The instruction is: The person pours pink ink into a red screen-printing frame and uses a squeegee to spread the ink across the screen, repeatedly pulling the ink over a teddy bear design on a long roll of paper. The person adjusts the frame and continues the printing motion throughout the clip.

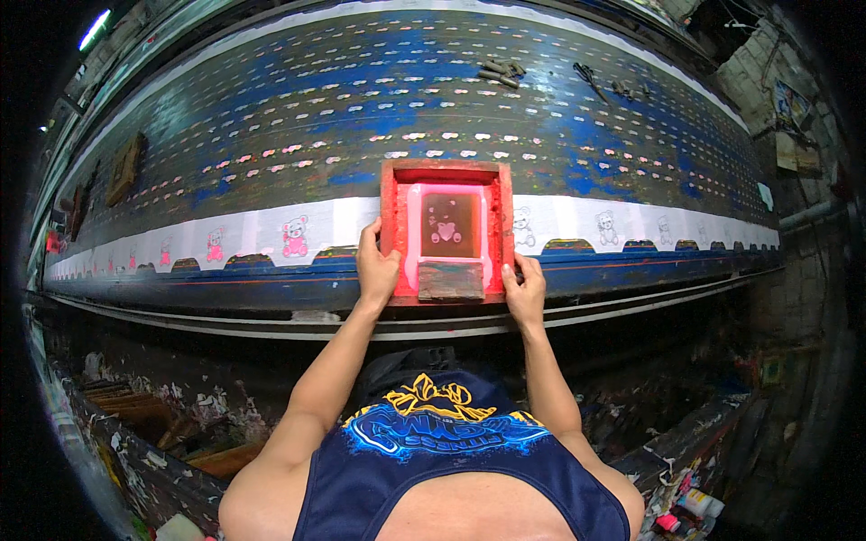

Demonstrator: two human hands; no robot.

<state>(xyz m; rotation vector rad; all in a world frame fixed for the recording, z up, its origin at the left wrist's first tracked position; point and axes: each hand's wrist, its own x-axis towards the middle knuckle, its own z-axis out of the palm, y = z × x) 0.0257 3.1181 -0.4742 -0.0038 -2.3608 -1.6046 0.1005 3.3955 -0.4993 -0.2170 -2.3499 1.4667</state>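
Observation:
Between my hands is a red-framed printing screen (389,194), lying over the near strip of white fabric (334,223) on the long table. Pink ink lines its inside, and a bear-shaped stencil with a heart (444,232) shows in the mesh. A wooden squeegee (451,281) rests inside its near end. My left hand (377,269) grips the left side of the frame. My right hand (526,287) has its fingers on the right side near the lower corner. Bears left of the screen are filled with pink; those to the right show only dark outlines.
The long table (298,180) carries rows of small ink marks. A wooden frame (126,169) lies at the far left, and dark tools (502,72) lie toward the back. Metal rails (613,318) run along the near edge. Bottles (699,505) and scraps sit at lower right.

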